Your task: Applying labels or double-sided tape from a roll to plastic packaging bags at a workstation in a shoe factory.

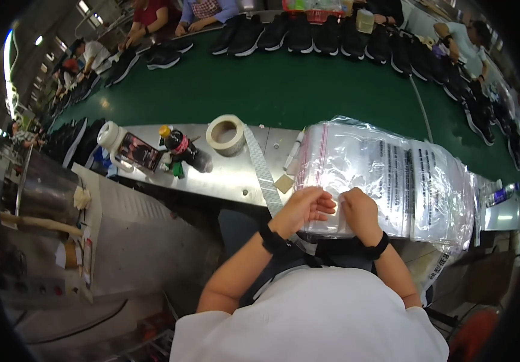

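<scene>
Clear plastic is what both hands are working: a stack of transparent bags (pixel 356 175) lies on the steel bench edge (pixel 223 181) directly ahead of me, with more stacks running off to my right. From where I watch, the left hand (pixel 304 208) and right hand (pixel 359 212) sit side by side at the near edge of that stack, both touching it, fingers curled down onto the top sheet. The left fingers look pinched on the near rim of the top bag; the right hand is closed into a loose fist pressing on the film, though I cannot tell whether it actually grips a layer or only rests there (the glare hides the edge).

The relation that counts: the stack's long axis runs away from me toward the green conveyor (pixel 308 90), its red-striped seal edge on the left side, so the bag lies forward of both grips, and any lifting of a sheet starts from the near rim. Neither hand is meaningfully closer; they are just beside each other, thumbs nearly meeting.

To my left on the bench stand a roll of tape (pixel 226 134), a dark soda bottle (pixel 184 151) lying tilted, and a white mug (pixel 115 140), all well apart from the hands. Black shoes (pixel 299 33) ride the far side of the belt.
</scene>
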A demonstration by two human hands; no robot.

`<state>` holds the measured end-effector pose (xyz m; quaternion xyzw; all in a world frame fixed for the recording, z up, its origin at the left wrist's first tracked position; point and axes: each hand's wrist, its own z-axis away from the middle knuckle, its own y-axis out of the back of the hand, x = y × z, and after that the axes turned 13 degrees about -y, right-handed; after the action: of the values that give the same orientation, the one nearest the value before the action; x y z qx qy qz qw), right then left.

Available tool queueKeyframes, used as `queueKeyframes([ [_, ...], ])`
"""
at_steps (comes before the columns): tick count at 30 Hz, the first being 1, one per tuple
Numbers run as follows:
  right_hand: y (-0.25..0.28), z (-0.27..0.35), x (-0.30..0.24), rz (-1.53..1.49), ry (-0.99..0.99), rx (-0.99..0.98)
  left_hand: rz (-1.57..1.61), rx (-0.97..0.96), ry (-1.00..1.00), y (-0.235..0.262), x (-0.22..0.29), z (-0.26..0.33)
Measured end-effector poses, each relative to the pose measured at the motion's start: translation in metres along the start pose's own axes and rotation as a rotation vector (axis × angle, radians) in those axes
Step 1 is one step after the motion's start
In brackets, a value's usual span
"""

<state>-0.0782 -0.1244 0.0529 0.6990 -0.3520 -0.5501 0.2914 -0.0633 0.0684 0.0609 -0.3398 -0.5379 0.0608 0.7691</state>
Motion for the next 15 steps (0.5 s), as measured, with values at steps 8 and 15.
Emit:
queueKeyframes([
  [8, 0.13, -0.004, 0.127, -0.95, -0.859, 0.657, -0.102, 0.285, -0.172, 0.026, -0.013, 0.051],
  [15, 0.172, 0.123, 0.221, 0.482, -1.156, 0.757, 0.129, 0.73, 0.008, 0.119, -0.057, 0.107],
])
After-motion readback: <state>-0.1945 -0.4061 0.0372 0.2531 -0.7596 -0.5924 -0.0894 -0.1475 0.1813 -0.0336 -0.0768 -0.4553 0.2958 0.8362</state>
